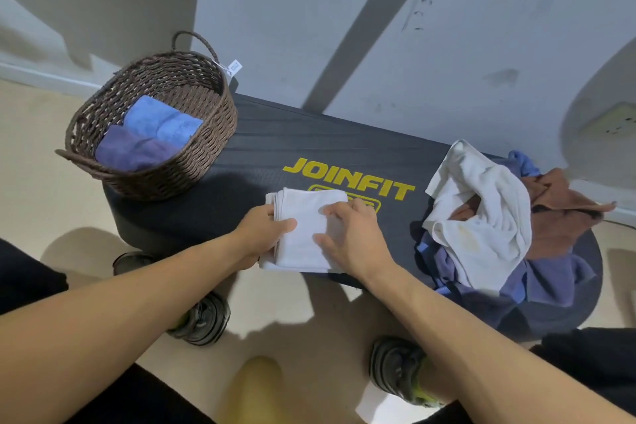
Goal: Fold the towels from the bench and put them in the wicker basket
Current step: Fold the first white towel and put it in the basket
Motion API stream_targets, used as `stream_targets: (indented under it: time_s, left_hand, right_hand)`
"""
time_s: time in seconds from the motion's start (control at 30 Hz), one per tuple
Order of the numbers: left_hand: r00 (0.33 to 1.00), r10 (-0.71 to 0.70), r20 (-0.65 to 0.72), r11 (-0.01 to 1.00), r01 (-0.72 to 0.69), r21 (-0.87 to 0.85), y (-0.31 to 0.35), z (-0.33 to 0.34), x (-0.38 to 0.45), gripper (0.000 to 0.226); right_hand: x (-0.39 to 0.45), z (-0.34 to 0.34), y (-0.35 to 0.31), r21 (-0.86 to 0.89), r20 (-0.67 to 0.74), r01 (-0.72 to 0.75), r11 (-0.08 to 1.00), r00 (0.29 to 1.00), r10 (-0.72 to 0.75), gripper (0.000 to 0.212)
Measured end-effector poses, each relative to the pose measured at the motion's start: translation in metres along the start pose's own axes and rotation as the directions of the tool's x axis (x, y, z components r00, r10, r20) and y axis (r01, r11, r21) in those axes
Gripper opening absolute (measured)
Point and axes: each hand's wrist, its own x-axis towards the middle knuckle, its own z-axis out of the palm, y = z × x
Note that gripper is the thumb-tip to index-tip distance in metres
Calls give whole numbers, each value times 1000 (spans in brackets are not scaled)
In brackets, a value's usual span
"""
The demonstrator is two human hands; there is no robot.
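Currently the folded white towel (303,227) is being pinched at nine o'clock by the left hand (263,234) and pressed flat by the right hand (347,237), fingers straight, so the layers are likely being left free to slip apart if lifted toward the wicker basket (206,148) at ten o'clock.

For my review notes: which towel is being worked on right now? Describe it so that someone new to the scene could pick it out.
Find the dark bench with yellow lettering, the wicker basket at one end. The folded white towel lies at the near edge, mid-bench, the left hand gripping its edge and the right hand resting on top. Unlike the crumpled white towel in the pile, it is a flat, neat rectangle.
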Motion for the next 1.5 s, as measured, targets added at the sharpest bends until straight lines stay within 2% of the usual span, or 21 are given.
stream_targets:
  time_s: [0.07, 0.2, 0.3, 0.37, 0.5, 0.57, 0.6, 0.63, 0.7, 0.8, 0.9, 1.0, 1.07, 1.13, 1.2, 1.27, 1.3, 1.37, 1.43, 1.5]
  left_hand:
    - [1000, -20, -11, 1000, 20, 17, -2, -1, 3, 18]
    - [998, 6, -67, 997, -1, 73, 0, -3, 7, 20]
    - [993, 44, -106, 948, -8, 319, 1, -6, 13, 12]
    - [989, 93, -112, 835, -17, 550, 1, -10, 14, 26]
    - [969, 202, -140, 592, -7, 806, 2, -14, 5, 48]
    - [982, 125, -143, 469, 69, 881, 5, -18, -3, 60]
    - [990, 37, -139, 472, 105, 876, 6, -20, -8, 64]
    - [991, -59, -122, 517, 134, 845, 5, -21, -12, 65]
    - [978, -198, -66, 673, 184, 716, -4, -20, -17, 60]
    - [985, -165, -43, 878, 167, 448, -21, -13, -21, 45]
    - [991, -75, -115, 930, 111, 350, -21, -13, -19, 37]
    - [985, -107, -132, 937, 145, 318, -15, -18, -17, 39]
    - [986, -103, -134, 943, 139, 302, -9, -21, -16, 37]
    - [991, 24, -130, 956, 15, 292, 0, -22, -16, 36]
    - [962, 249, -114, 910, -193, 367, 12, -23, -18, 34]
    - [907, 417, -49, 858, -375, 351, 26, -21, -23, 29]
    - [878, 479, -7, 834, -453, 315, 32, -19, -26, 30]
    - [810, 578, 95, 763, -578, 288, 45, -15, -33, 31]
    - [740, 641, 203, 668, -668, 328, 55, -12, -39, 31]
    - [710, 652, 265, 637, -703, 317, 61, -10, -43, 29]
  right_hand:
    - [-3, 7, 6, -58, 29, 58, 997, 998, -56, 48]
    - [-4, 14, 7, -158, -6, 160, 974, 987, -163, 43]
    - [-5, 19, 6, -234, 50, 212, 949, 977, -207, 45]
    - [-6, 24, 6, -283, 89, 213, 935, 977, -195, 46]
    - [-4, 28, 6, -332, 58, 218, 918, 976, -210, 47]
    - [-2, 29, 5, -347, 47, 210, 914, 977, -207, 49]
    - [-2, 30, 5, -353, 46, 203, 913, 979, -200, 50]
    - [-1, 31, 4, -355, 44, 196, 914, 980, -193, 51]
    - [1, 31, 3, -348, 41, 184, 919, 983, -181, 52]
    - [0, 30, 1, -331, 45, 167, 929, 986, -161, 53]
    - [-1, 30, -1, -299, 58, 136, 945, 991, -124, 55]
    - [2, 24, -4, -208, 105, 64, 976, 994, -43, 58]
    - [10, 12, -8, -150, 187, 1, 989, 982, 27, 60]
    - [17, -5, -12, -71, 259, -82, 994, 961, 98, 68]
    - [22, -23, -15, 43, 243, -128, 991, 963, 114, 81]
    - [20, -41, -21, 83, 118, -9, 997, 993, -1, 92]
    - [18, -48, -23, 34, 47, 101, 994, 994, -102, 96]
    - [14, -60, -27, -159, -29, 296, 942, 952, -304, 99]
    - [14, -69, -31, -326, 0, 365, 872, 922, -386, 83]
    - [13, -77, -30, -356, 83, 347, 868, 937, -340, 50]
